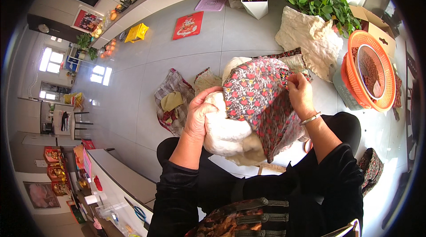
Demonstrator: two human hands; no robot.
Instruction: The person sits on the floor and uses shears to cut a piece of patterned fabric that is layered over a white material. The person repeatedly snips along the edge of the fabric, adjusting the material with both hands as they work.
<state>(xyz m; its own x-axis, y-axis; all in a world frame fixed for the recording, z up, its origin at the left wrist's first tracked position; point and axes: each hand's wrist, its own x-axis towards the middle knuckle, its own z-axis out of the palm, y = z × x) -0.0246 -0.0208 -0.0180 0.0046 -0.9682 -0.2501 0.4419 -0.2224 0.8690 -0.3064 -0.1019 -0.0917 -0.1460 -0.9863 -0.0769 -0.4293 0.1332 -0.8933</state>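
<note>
My left hand (200, 112) grips the edge of a thick white wad of cotton batting (229, 137) above my lap. Over the batting lies a dark cloth with red and white flowers (254, 87), its near corner hanging down between my knees. The thumb and fingers of my right hand (299, 92) pinch that cloth at its right edge. On my right wrist sits a silver-coloured bangle (310, 118). Just beyond the cloth, another patterned strip with a pale lining (294, 63) shows. The underside of the bundle is hidden.
Right of me, an orange plastic basket (352, 42) holds a sieve with reddish kernels (367, 65). Cream batting (304, 33) lies near potted plants (254, 5). A checked cloth (166, 87) lies on the floor at left. Blue-handled scissors (139, 213) rest on the white table (113, 183).
</note>
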